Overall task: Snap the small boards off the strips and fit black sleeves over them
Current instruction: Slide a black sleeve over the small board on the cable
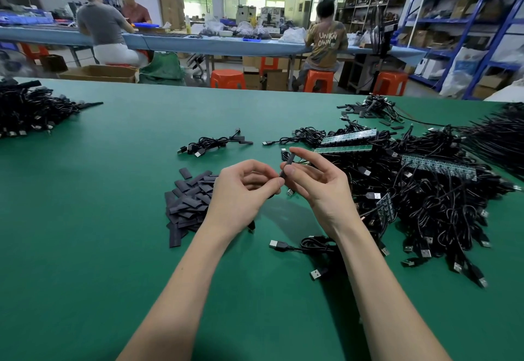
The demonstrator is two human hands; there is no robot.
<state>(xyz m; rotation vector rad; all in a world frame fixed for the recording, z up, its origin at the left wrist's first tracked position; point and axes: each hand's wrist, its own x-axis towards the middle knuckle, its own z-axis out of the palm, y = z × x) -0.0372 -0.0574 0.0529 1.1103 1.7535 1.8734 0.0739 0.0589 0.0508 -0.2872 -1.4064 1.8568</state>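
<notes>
My right hand (317, 182) pinches a black sleeve (287, 166) upright between thumb and forefinger, above the green table (113, 190). My left hand (243, 190) touches the sleeve's lower end with thumb and fingertip. A cable runs from my hands down to a USB plug (276, 245). A heap of loose black sleeves (188, 202) lies just left of my left hand. Green board strips (350, 137) and a dark strip (438, 166) rest on the cable pile (419, 190) at the right. The board inside the sleeve is hidden.
A small cable bundle (211, 145) lies beyond my hands. Another cable heap (28, 114) sits at the far left, and long black wires (499, 136) at the far right. Behind the table, people sit at a blue bench by orange stools (228, 79).
</notes>
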